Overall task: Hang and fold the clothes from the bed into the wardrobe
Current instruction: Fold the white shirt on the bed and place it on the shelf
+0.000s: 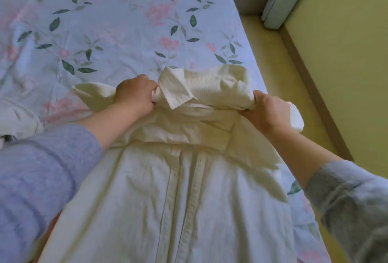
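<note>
Gripping the cream shirt (130, 199) at both shoulders, the two hands hold its far end gathered above the floral bedsheet (100, 32). Left hand (134, 97): fingers curled into a fist round a bunch of cloth just left of the collar (178, 92). Right hand (265, 111): fingers curled round the opposite shoulder, with a loose cuff (296, 120) projecting beyond it to the right. The shirt lies front up, its button placket (190, 189) running from the near edge of the view toward the hands. Its body spreads flat nearer than both hands, while the collar and yoke are bunched between them.

Likely faults from this position:
(a) the crumpled folds below the collar may set as creases if the far end is turned over unsmoothed;
(b) the left grip sits farther than the right, so a fold could come out skewed across the placket;
(c) the garment's right side lies close to the bed's right edge, and a pull to the right could drag the cuff over onto the floor (279, 78).

A second pale garment (19, 120) lies at the left, beside the left forearm; the wardrobe is out of view
</note>
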Demonstrator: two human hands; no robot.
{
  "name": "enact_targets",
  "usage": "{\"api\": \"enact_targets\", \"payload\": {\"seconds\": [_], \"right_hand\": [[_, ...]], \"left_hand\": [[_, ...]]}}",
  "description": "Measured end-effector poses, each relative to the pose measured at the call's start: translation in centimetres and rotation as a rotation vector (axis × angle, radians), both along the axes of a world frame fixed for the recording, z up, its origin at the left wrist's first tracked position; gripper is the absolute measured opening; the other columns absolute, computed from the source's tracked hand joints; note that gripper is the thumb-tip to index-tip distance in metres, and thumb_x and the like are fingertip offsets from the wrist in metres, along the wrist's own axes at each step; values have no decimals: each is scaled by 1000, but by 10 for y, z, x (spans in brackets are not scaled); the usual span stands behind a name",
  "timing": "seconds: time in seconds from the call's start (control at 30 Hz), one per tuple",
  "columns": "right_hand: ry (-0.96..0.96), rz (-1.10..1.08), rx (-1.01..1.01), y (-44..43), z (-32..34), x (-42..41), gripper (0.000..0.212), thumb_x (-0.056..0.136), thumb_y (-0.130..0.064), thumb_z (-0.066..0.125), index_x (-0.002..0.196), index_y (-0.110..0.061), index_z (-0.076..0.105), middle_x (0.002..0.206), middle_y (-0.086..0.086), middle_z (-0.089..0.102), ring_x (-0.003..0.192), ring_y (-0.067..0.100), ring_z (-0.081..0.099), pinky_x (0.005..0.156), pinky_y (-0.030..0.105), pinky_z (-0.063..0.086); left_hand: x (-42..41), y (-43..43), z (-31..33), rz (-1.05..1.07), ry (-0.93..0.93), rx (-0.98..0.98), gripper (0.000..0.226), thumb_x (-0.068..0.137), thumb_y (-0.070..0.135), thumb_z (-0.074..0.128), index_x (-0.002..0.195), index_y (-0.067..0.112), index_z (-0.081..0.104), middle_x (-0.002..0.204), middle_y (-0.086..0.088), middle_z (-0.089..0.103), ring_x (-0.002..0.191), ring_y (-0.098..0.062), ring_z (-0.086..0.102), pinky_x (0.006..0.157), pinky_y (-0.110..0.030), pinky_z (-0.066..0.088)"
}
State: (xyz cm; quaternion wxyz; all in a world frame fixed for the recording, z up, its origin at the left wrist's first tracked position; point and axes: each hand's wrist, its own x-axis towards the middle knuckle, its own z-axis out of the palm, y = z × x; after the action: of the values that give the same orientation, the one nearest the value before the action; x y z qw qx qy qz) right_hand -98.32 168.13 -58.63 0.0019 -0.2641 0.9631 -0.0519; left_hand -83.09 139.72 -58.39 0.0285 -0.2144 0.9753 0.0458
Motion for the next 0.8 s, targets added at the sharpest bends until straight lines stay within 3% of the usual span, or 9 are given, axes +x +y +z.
{"api": "enact_targets", "payload": {"seconds": [0.07, 0.1, 0.17, 0.33, 0.53, 0.63, 0.73, 0.8], "right_hand": [[-67, 15, -36, 12, -12, 14, 31, 81, -41, 68, 88, -16, 51, 80, 11, 65, 79, 38, 61, 57, 34, 30], [-92, 23, -47, 19, -17, 22, 27, 82, -37, 66, 87, -15, 51, 78, 10, 64, 79, 38, 61, 57, 34, 30], [-115, 36, -52, 33, -24, 37, 25, 84, -33, 65, 83, -15, 48, 68, 3, 54, 74, 36, 60, 54, 33, 27], [-104, 53, -105, 49, -16, 49, 32, 84, -33, 69, 79, -17, 43, 58, -7, 39, 58, 27, 43, 51, 31, 26], [-87, 74, -156, 56, 20, 74, 34, 83, -29, 72, 79, -14, 43, 60, -3, 44, 58, 25, 42, 52, 32, 29], [-100, 83, -169, 71, 32, 103, 34, 82, -28, 74, 78, -14, 43, 61, -1, 49, 56, 24, 43, 52, 32, 31], [-103, 93, -156, 91, 37, 140, 37, 79, -28, 75, 76, -16, 40, 61, -4, 47, 54, 23, 42, 50, 30, 28], [-82, 122, -171, 109, 32, 171, 41, 75, -23, 78, 75, -18, 37, 61, -7, 42, 52, 24, 40, 45, 27, 23]], "left_hand": [[16, 3, -10, -24, 0, 88, 21, 79, 16, 62, 100, 12, 65, 108, -13, 62, 102, -37, 59, 74, -36, 43], [25, 4, -16, -22, 6, 127, 14, 78, 15, 63, 92, 13, 64, 103, -13, 62, 102, -36, 59, 72, -36, 42], [41, 4, -27, -3, 46, 190, 11, 75, 13, 64, 72, 15, 53, 83, -7, 57, 89, -34, 59, 63, -33, 35], [61, 3, -19, -20, 178, 250, 13, 71, 20, 56, 63, 11, 50, 63, -1, 50, 68, -30, 50, 52, -31, 28], [81, 12, 18, -22, 198, 276, 24, 73, 10, 63, 58, 9, 44, 60, -3, 46, 59, -26, 45, 50, -30, 27], [107, 22, 30, -58, 189, 289, 23, 74, 12, 64, 59, 11, 47, 61, -2, 47, 60, -25, 48, 51, -30, 30], [145, 36, 33, -105, 203, 303, 32, 74, 14, 65, 55, 19, 40, 60, 3, 44, 57, -21, 46, 48, -28, 27], [176, 49, 26, -161, 142, 297, 25, 72, 23, 61, 59, 22, 40, 64, 6, 43, 63, -24, 51, 52, -32, 36]]}}
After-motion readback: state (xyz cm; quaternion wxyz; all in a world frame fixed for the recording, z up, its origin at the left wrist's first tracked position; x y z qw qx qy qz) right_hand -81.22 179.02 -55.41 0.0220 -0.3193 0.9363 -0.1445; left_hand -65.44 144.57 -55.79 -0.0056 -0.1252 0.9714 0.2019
